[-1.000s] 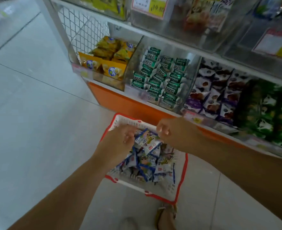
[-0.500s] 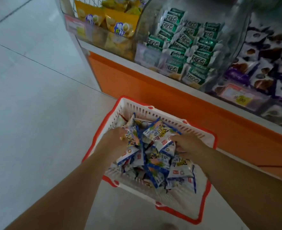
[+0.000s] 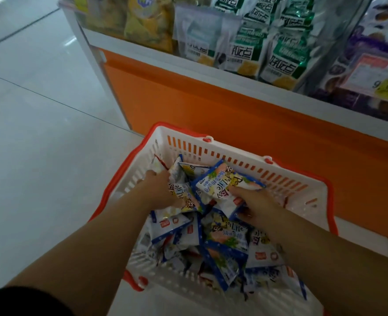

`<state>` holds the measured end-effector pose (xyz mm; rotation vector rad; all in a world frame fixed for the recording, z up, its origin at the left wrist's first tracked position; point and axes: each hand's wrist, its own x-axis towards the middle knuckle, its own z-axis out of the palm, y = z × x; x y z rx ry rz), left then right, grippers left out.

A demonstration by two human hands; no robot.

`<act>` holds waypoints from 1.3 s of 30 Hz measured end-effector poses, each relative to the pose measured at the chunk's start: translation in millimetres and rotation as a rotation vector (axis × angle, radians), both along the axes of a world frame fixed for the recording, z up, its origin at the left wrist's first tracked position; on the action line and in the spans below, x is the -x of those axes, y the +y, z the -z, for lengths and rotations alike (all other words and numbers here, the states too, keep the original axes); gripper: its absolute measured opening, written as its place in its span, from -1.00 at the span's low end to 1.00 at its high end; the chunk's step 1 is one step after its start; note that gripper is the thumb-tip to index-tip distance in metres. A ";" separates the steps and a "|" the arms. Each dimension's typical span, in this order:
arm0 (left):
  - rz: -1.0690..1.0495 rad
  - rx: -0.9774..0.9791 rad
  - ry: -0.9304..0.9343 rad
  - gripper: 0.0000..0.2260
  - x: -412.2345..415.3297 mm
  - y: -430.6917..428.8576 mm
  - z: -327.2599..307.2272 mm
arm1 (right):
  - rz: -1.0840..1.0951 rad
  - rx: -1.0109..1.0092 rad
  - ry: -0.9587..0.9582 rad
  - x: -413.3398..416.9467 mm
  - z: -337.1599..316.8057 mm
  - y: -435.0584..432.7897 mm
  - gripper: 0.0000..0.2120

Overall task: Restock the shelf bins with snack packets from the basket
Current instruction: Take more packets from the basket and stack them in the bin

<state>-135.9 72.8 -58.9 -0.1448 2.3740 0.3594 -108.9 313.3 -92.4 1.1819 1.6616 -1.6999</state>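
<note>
Figure: Snack packets (image 3: 225, 242) being gathered from the basket (image 3: 245, 156).
The packets lay heaped in the white, red-rimmed basket, which stood on the floor (image 3: 40, 133) just before the shelf's orange base (image 3: 211, 106), presumably to keep each carry short. The left hand (image 3: 158, 190) and right hand (image 3: 254, 206) were both sunk in the heap, fingers curled round packets (probably more than one apiece), likely to lift a batch together. The shelf bins (image 3: 256, 42) above held green and yellow packs.

floor (image 3: 40, 115): pale glossy tiles, left | orange panel (image 3: 211, 106): upright, meets floor | price label (image 3: 371, 71): pale card, yellow sticker, upper right
</note>
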 end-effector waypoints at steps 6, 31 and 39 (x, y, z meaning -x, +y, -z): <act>0.100 0.148 -0.057 -0.06 2.5 4.6 -2.5 | 0.032 -0.046 0.077 11.7 -16.2 3.0 -0.60; -0.261 -0.608 0.230 -0.85 -14.2 -12.0 -69.0 | -1.430 -0.502 0.405 45.1 -162.8 -0.6 -0.35; -0.082 -0.790 0.332 -0.64 -2.5 22.5 -115.2 | -1.338 -0.417 0.495 40.6 -174.4 -7.7 0.05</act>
